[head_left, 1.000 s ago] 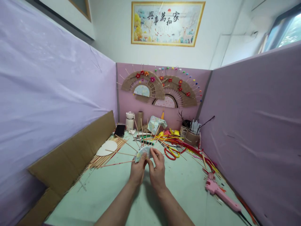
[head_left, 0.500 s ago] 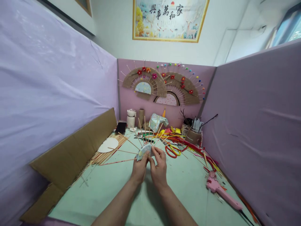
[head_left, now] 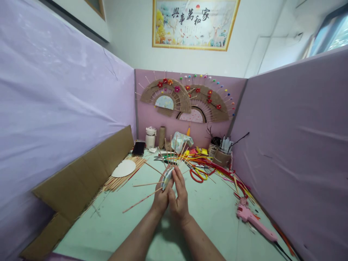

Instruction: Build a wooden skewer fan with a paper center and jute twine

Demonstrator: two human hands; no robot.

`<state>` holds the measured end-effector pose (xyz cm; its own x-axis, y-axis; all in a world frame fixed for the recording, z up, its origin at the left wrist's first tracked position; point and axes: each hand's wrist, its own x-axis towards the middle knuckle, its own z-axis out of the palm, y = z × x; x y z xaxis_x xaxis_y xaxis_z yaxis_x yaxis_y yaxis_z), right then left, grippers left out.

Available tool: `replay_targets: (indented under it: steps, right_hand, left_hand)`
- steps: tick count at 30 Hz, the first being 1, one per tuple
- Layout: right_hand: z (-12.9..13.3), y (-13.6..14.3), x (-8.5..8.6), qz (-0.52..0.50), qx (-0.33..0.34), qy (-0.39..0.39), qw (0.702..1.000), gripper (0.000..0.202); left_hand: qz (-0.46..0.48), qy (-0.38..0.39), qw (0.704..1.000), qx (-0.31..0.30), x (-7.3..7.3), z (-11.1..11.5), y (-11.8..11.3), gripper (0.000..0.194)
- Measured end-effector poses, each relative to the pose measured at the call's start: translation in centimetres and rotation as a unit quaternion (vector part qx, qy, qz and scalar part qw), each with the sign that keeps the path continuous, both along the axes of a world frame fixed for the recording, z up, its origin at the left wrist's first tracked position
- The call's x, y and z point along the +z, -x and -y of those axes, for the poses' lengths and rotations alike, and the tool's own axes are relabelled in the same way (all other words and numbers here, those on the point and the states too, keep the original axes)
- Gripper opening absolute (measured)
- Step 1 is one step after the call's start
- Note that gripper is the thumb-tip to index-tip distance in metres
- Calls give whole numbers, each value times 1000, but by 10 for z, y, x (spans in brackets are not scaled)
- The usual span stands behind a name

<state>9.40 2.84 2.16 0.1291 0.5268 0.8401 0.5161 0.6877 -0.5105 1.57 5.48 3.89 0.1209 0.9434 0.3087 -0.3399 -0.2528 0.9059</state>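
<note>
Between my hands, above the table, is a small half-round fan base [head_left: 168,178] covered in pale blue patterned material. Thin wooden sticks [head_left: 148,184] spread out from its curved edge to the left and away from me. My left hand [head_left: 162,197] is closed around the base's lower left side, thumb on its face. My right hand [head_left: 179,192] presses the right side of the same base with its fingers. The base is turned nearly edge-on, and my fingers hide part of it.
A pink glue gun [head_left: 255,223] lies at the right. Red-and-yellow scissors [head_left: 199,175] rest beyond my hands. Left are a white oval card [head_left: 124,168] on loose sticks and a cardboard strip [head_left: 89,181]. Two finished fans [head_left: 165,95] hang on the back panel; a white jar [head_left: 150,137] stands below.
The fan base has turned in my hands, from face-on to nearly edge-on, and its left sticks now tilt lower. My right fingers have shifted along its edge.
</note>
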Motion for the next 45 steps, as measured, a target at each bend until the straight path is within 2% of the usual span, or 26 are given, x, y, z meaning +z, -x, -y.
replay_targets:
  steps: [4,11,17,21,24,27,29,33,37,40,42,45]
  right_hand:
    - [2,2,0,-21,-34,-11,999,54]
    - [1,4,-2,-29,-26,-10,999,54]
    - [-2,5,-3,-44,-23,1,999,53]
    - [-2,5,1,-32,-22,12,999,54]
    - [-3,6,4,-16,-26,29,999,56]
    - [-3,6,7,19,-24,38,999,61]
    - [-2,6,8,49,-21,41,998,62]
    - [0,6,13,81,-37,72,993,55]
    - [-1,5,14,67,-82,120,987,45]
    - [-6,3,11,74,-116,189,972,30]
    - [-8,2,9,89,-129,226,961,22]
    - [-10,0,8,102,-152,249,951,21]
  left_hand:
    - [-29,-25,999,-14,5,5,-2,52]
    - [-41,-27,998,-42,7,7,-2,53]
    - [-69,-22,997,-26,12,6,0,53]
    - [-37,6,999,-10,7,2,-1,51]
    - [48,62,997,-2,-2,-5,-4,52]
    - [144,172,974,-15,-9,-14,-5,54]
    - [190,237,952,-49,-11,-19,-5,50]
    - [207,284,928,-126,-11,-27,-2,46]
    - [222,337,893,-200,-7,-26,-1,43]
    - [205,384,886,-157,-2,-23,-1,34]
    - [189,413,882,-122,1,-21,0,34]
    - [167,446,872,-115,4,-22,2,38]
